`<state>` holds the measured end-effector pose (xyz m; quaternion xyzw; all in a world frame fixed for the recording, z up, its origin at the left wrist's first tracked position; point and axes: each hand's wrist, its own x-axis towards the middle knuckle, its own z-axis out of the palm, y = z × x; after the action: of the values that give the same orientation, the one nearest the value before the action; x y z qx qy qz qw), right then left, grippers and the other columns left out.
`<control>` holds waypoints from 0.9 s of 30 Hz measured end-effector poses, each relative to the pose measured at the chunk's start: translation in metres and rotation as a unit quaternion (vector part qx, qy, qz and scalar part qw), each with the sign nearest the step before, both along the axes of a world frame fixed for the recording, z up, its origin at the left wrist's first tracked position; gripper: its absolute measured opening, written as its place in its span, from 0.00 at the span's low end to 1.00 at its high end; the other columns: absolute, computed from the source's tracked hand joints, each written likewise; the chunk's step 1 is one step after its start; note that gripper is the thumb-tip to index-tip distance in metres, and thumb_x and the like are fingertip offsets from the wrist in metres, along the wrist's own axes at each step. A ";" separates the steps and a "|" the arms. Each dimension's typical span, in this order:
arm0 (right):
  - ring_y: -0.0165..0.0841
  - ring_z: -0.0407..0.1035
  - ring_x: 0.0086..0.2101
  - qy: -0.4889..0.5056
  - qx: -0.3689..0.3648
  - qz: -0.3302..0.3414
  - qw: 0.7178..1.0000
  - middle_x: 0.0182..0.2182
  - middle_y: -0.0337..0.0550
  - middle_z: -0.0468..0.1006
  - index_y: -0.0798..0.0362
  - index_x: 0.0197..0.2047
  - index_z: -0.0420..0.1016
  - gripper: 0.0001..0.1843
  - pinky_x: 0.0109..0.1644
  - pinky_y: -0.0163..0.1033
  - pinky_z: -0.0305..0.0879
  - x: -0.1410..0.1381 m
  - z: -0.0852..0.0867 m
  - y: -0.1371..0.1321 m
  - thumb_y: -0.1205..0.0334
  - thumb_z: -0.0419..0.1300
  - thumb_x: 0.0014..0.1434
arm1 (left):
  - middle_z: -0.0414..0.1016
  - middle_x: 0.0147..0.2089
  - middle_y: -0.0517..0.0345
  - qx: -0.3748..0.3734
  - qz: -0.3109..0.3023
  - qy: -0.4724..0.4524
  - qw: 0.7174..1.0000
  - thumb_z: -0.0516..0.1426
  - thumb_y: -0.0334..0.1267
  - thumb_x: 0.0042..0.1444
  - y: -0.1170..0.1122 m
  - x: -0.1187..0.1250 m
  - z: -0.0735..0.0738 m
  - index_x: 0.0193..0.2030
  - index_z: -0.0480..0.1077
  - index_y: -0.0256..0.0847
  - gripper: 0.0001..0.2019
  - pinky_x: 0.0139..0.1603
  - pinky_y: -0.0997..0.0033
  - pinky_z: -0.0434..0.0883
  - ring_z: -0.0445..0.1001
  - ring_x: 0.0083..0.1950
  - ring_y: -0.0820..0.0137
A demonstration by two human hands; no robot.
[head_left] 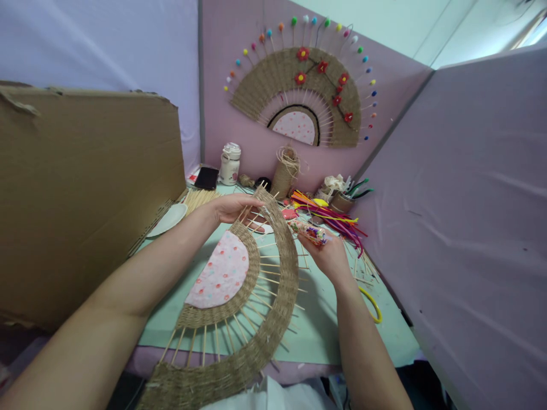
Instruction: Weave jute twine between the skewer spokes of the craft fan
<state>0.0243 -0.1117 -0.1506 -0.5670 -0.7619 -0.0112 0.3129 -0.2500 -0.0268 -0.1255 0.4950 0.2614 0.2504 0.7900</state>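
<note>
Its lower end cut off by the bottom edge at 7 o'clock, a half-round fan of woven tan cord on thin wooden sticks point(254, 262), centred with pink dotted cloth, reaches up to the middle of the view, above a pale green tabletop point(316, 336). At 12 o'clock the fan's top overlaps the foot of a cone of brown twine point(285, 176). The left hand point(239, 209) is closed on the fan's upper end, thumb in front; its other fingers are partly hidden among the sticks. The right hand point(331, 256), at 4 o'clock and apart from the left, is wrapped around a shiny, flower-patterned tube-like object point(314, 232), whose shape is partly covered by the grip. The object's narrow end points at the woven outer band; whether they touch is hard to make out. At 3 o'clock lie fuzzy orange, yellow and magenta craft stems point(337, 219). A brown cardboard panel point(85, 199) stands at 9 o'clock, cut off by the left edge.
</note>
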 end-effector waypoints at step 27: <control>0.37 0.71 0.35 0.107 -0.054 0.021 0.993 0.36 0.45 0.78 0.52 0.41 0.76 0.19 0.39 0.40 0.64 0.001 0.001 -0.003 0.46 0.58 0.56 | 0.79 0.46 0.44 -0.008 0.018 -0.006 1.000 0.58 0.35 0.56 -0.002 0.001 0.001 0.45 0.72 0.33 0.11 0.56 0.47 0.68 0.76 0.50 0.58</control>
<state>0.0257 -0.1145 -0.1493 -0.5647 -0.7355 0.0969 0.3617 -0.2493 -0.0292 -0.1246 0.4822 0.2676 0.2647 0.7911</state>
